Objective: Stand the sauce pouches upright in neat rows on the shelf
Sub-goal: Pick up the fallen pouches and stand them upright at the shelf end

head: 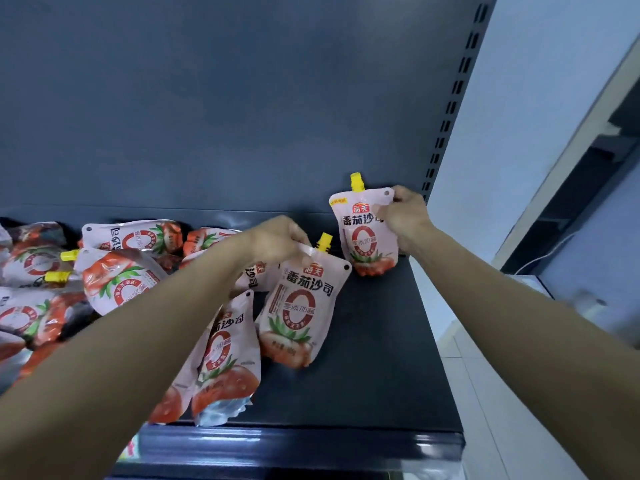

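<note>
1. Dark shelf and blue-grey panel behind it frame the job; the bare deck on the right is where your rows can start.
2. At far left the pile lies flat and jumbled, with caps pointing every way. Leave it alone until both pouches in your hands are standing.
3. A leaning pouch sits near the front lip under your left forearm. Lift that arm clear when you move, or it may get swept off.
4. Your left hand pinches the top left corner of the mid pouch, fingers closed on the seal. It hangs tilted, cap to the right; whether its base bears on the deck is not clear. Bring the top over the base and let the gusset spread flat before you let go.
5. The far pouch stands upright at the back right, close to the panel, label facing you. Your right hand grips its top right corner, fingers curled round the edge. Press down lightly, square the label forward, and ease off slowly, since a soft pouch will likely slump.
6. Set the mid pouch beside it, with labels matching.
</note>
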Tool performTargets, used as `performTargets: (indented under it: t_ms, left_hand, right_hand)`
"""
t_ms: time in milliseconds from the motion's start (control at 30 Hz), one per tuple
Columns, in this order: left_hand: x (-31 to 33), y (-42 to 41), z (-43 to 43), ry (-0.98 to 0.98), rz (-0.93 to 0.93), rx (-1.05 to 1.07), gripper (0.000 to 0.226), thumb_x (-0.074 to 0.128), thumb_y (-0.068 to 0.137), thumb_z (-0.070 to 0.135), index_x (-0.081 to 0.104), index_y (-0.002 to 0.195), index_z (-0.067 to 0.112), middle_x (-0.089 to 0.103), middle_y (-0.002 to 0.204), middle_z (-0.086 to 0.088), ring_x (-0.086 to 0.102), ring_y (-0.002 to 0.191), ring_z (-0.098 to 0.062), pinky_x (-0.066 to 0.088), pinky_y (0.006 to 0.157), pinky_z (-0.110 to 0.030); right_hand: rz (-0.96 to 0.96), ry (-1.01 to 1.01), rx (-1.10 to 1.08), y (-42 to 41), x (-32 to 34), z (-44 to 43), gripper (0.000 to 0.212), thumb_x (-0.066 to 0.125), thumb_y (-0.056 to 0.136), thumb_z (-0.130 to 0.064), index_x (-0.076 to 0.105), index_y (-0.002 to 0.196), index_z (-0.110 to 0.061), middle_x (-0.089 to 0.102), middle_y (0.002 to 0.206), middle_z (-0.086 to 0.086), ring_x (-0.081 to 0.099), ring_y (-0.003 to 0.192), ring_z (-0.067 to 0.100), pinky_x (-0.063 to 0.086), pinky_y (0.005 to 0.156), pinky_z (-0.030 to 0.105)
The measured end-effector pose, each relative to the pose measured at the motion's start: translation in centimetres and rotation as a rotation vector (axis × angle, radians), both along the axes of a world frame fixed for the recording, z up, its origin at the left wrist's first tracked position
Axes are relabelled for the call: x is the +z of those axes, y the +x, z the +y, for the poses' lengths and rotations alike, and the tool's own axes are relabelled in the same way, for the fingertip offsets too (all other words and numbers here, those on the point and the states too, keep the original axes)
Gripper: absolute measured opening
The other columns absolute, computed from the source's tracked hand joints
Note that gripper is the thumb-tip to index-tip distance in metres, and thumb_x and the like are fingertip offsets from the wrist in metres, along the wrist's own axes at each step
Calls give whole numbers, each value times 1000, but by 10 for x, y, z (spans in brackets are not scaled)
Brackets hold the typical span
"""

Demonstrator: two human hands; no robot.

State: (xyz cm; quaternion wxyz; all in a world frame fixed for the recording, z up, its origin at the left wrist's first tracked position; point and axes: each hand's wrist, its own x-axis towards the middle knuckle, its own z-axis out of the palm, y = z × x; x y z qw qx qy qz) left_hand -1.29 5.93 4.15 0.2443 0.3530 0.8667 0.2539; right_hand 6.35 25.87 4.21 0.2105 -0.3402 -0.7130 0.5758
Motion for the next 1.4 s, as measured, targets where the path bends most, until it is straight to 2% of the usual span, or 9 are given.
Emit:
performTargets:
  t_ms: [133,267,367,600,733,1000,1100,1167,1400]
  left_hand:
    - [18,12,7,177,-19,63,22,71,78,8,68,62,23,66,55,14,60,52,3,44,49,-9]
    - [25,28,15,314,-54,129,24,72,76,4,67,61,22,65,64,7,59,65,-7,47,74,-21]
    - [22,42,22,383,-112,177,20,70,77,1,68,65,17,66,69,1,59,70,-12,46,74,-25]
    - [18,62,42,431,-75,186,14,71,78,5,72,72,18,70,78,2,65,85,-17,50,83,-30]
    - [14,73,45,462,-59,170,11,68,81,5,74,89,10,72,91,-2,64,88,-14,50,89,-30]
    - [43,71,10,440,31,118,9,64,84,7,66,89,14,66,84,6,60,79,-6,45,72,-11]
    - [58,67,-23,396,136,174,15,66,84,11,66,98,12,66,92,1,61,87,-13,45,84,-22]
    - [64,64,-49,356,203,208,17,66,84,13,65,100,13,66,92,2,61,85,-14,46,75,-19]
    - [37,55,-133,34,353,292,33,67,82,13,62,115,12,62,107,-2,57,93,-20,44,79,-28]
  right_hand:
    - [75,-178,16,17,-6,4,23,59,87,2,52,78,-18,65,102,15,65,92,32,56,81,52]
    - [23,-117,111,28,-4,5,24,57,88,6,55,81,-17,65,98,9,62,90,26,56,71,37]
    - [-25,39,142,35,4,5,27,56,85,10,61,97,-13,64,100,6,59,88,19,47,60,21]
    - [11,249,-72,51,21,6,34,41,90,6,65,111,-5,64,119,11,58,106,24,48,99,34]
    - [61,373,-113,59,28,-4,41,41,84,14,63,112,-5,64,119,10,58,112,23,45,95,24]
    - [206,586,2,68,48,-43,30,45,90,5,62,112,-6,64,117,5,58,110,17,41,90,17]
    - [287,711,91,69,56,-70,27,48,90,-2,62,111,-12,62,115,-2,53,106,10,37,89,17]
    - [306,778,166,66,57,-88,26,49,90,-7,62,111,-15,61,117,-4,49,105,8,36,91,20]
    - [-3,862,596,42,23,-146,32,58,90,-19,58,122,-15,56,131,3,48,122,21,37,99,31]
